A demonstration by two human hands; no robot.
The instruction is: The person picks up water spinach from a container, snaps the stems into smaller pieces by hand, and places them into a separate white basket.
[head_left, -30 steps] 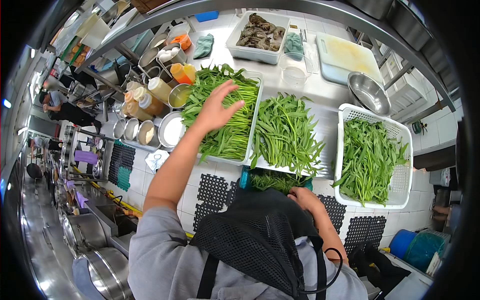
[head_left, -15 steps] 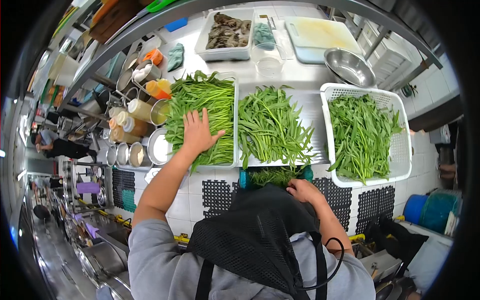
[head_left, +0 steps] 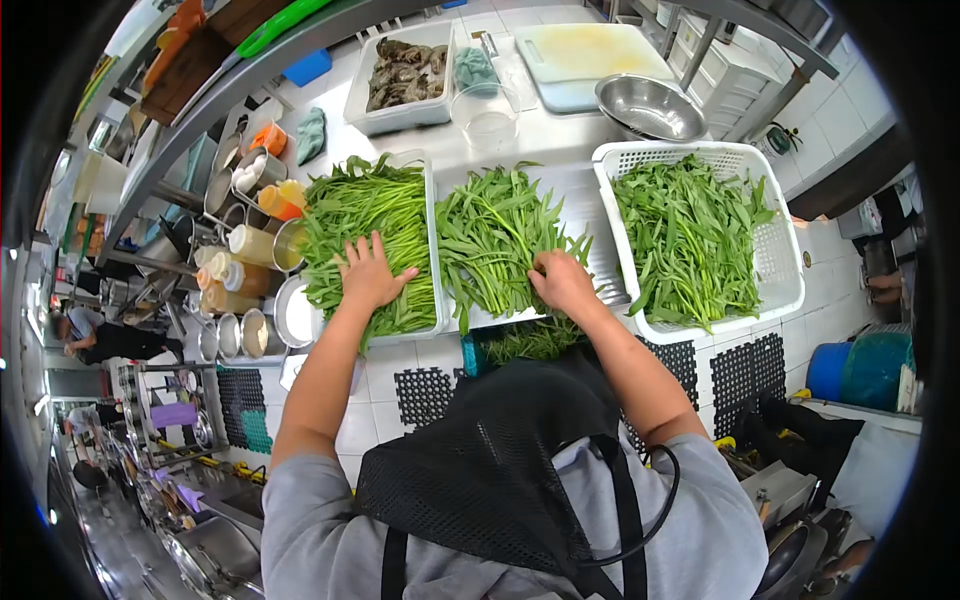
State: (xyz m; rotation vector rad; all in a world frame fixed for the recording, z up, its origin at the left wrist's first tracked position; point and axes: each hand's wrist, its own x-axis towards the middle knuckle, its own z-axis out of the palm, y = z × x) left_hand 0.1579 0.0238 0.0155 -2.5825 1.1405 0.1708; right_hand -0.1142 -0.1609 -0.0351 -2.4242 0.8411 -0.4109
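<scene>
My left hand (head_left: 370, 277) lies with fingers spread on long-stemmed water spinach (head_left: 395, 215), which fills a clear plastic tub (head_left: 437, 262). Beside it, a looser pile of water spinach (head_left: 487, 225) rests on a ribbed steel tray (head_left: 605, 258). At the pile's right front edge, my right hand (head_left: 562, 282) has its fingers curled on some stems; the fingertips are partly hidden. More leafy greens (head_left: 525, 340) sit in a bin below the counter edge, close to my body.
On the right stands a white perforated basket (head_left: 788, 275) holding leafy greens. Behind are a tub of shrimp (head_left: 408, 72), a clear round container (head_left: 487, 122), cutting boards (head_left: 590, 55) and a steel bowl (head_left: 650, 108). Sauce bottles (head_left: 235, 270) and seasoning pots line the left. Another person (head_left: 115, 335) stands far left.
My right hand has risen from the bin below the counter to the middle pile. My left hand stays on the tub's greens. The whole view has shifted slightly.
</scene>
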